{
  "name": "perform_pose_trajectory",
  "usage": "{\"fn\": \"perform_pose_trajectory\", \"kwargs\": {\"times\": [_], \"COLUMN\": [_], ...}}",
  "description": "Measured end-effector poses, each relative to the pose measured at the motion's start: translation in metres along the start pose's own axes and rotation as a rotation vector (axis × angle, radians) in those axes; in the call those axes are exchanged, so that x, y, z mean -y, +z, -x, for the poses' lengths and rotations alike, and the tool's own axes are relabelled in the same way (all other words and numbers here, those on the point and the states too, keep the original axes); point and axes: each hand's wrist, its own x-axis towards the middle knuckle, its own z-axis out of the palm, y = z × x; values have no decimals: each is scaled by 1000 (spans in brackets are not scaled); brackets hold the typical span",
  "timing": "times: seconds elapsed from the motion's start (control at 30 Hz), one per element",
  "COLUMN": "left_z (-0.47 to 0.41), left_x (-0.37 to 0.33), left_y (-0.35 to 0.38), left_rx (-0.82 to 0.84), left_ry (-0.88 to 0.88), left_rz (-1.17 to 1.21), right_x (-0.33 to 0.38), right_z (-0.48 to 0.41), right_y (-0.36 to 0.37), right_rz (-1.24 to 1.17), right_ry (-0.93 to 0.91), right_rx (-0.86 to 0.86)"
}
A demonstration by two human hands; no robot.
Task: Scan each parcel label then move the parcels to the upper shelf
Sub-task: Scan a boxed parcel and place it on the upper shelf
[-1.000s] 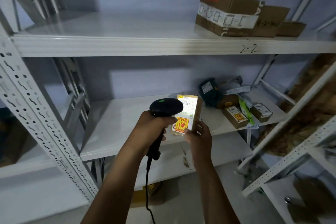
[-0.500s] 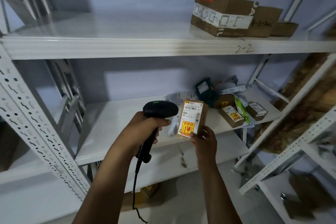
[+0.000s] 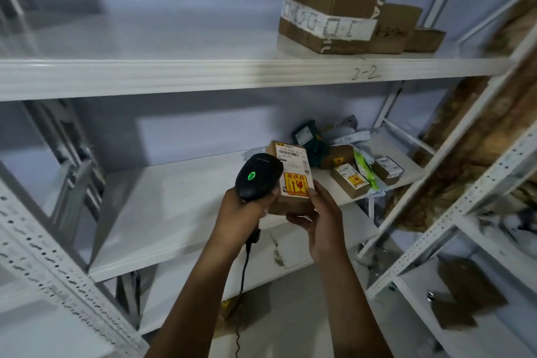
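Your black handheld scanner point(image 3: 258, 176) sits left of the brown cardboard parcel point(image 3: 293, 166); three cardboard boxes point(image 3: 328, 20) stand on the white upper shelf point(image 3: 174, 75).

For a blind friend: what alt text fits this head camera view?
A person's left hand grips a black scanner beside a labelled parcel held by the right hand. More parcels lie on the middle shelf; boxes sit on the upper shelf.

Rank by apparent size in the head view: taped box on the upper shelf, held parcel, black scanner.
1. taped box
2. held parcel
3. black scanner
The last two look nearly alike, and both are nearer the camera.
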Motion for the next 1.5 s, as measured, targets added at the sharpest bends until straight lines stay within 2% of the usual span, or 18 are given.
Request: {"fn": "perform_pose_trajectory", "kwargs": {"times": [0.2, 0.33, 0.47, 0.57, 0.9, 1.07, 1.23, 1.5], "left_z": [-20, -37, -54, -73, -163, -197, -231, -245], "left_x": [-25, -59, -93, -107, -160, -183, -198, -214], "left_y": [56, 116, 174, 211, 323, 367, 407, 421], "left_rx": [63, 216, 259, 272, 201, 194, 86, -108], "left_ry": [87, 256, 400, 436, 501, 446, 365, 384], "left_rz": [-80, -60, -86, -117, -200, -136, -81, -86], "right_x": [51, 102, 160, 196, 274, 304, 325, 337], "right_z": [-17, -42, -74, -104, -245, -305, -363, -429], "right_y": [-34, -69, -106, -129, -179, -193, -199, -172], "right_rz": [6, 33, 88, 129, 141, 77, 56, 127], "right_ry": [-147, -266, -346, -406, -509, -501, -507, -616], "right_rx": [-22, -33, -29, -20, -45, -62, -8, 97]}}
